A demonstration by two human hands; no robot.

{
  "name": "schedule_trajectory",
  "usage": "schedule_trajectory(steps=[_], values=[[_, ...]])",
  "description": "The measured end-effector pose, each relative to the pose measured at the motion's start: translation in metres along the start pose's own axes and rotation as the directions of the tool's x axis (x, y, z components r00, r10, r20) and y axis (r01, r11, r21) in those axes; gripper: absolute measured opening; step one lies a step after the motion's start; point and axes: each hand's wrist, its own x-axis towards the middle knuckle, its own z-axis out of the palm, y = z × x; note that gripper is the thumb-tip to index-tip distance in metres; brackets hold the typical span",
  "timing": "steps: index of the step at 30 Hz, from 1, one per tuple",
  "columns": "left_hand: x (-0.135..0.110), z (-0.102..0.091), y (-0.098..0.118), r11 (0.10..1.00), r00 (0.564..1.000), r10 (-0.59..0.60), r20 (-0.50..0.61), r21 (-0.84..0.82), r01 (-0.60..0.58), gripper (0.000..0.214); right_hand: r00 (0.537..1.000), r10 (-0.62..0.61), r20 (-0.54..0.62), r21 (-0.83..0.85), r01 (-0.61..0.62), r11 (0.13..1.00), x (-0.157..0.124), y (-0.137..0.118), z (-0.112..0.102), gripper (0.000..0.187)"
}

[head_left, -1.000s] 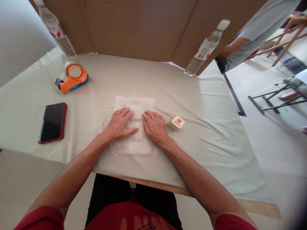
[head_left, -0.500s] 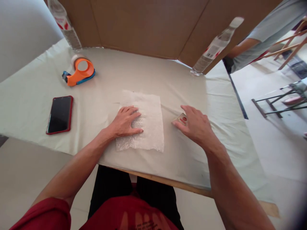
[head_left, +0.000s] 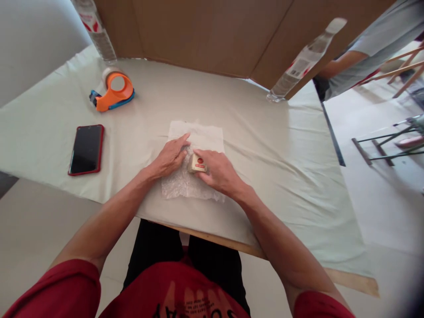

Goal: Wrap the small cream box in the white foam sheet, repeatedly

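Note:
A sheet of bubble wrap (head_left: 198, 132) lies flat on the cloth-covered table (head_left: 265, 145) in front of me. My right hand (head_left: 218, 172) grips a small cream box with a red label (head_left: 198, 164) and holds it on the middle of the sheet. My left hand (head_left: 170, 155) rests flat on the sheet's left part, fingers stretched out, its fingertips close to the box.
A red-cased phone (head_left: 86, 149) lies at the left, an orange tape dispenser (head_left: 113, 92) beyond it. Two water bottles (head_left: 99, 35) (head_left: 304, 62) stand by a cardboard screen (head_left: 205, 31) at the back. Another person (head_left: 364, 48) sits at the far right, with chairs (head_left: 384, 145) nearby.
My right hand left the sheet, reached right to the small box, took hold of it and brought it back onto the bubble wrap. My left hand stayed on the sheet.

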Motion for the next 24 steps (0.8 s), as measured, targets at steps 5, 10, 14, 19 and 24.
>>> schedule_trajectory(steps=[5,10,14,19,24], values=[[0.001,0.0,0.001,0.998,1.0,0.014,0.006,0.054,-0.014,0.063,1.0,-0.017,0.023,0.133,0.014,0.991,-0.002,0.02,0.018,0.066],[0.001,0.002,-0.002,0.996,0.999,0.047,-0.012,0.071,-0.046,0.058,1.0,-0.012,-0.004,0.209,0.013,0.978,-0.006,0.028,0.017,0.057],[0.001,0.003,-0.005,0.994,0.997,0.069,-0.023,0.082,-0.067,0.055,1.0,-0.006,-0.017,0.197,0.01,0.98,-0.004,0.027,0.021,0.057],[0.001,0.003,-0.005,0.992,0.998,0.061,-0.016,0.108,-0.059,0.053,0.999,0.015,-0.039,0.169,-0.008,0.986,-0.005,0.024,0.024,0.056],[0.001,0.002,-0.005,0.992,0.997,0.07,-0.01,0.107,-0.069,0.049,0.999,0.003,-0.041,0.169,0.004,0.986,-0.004,0.025,0.024,0.057]])
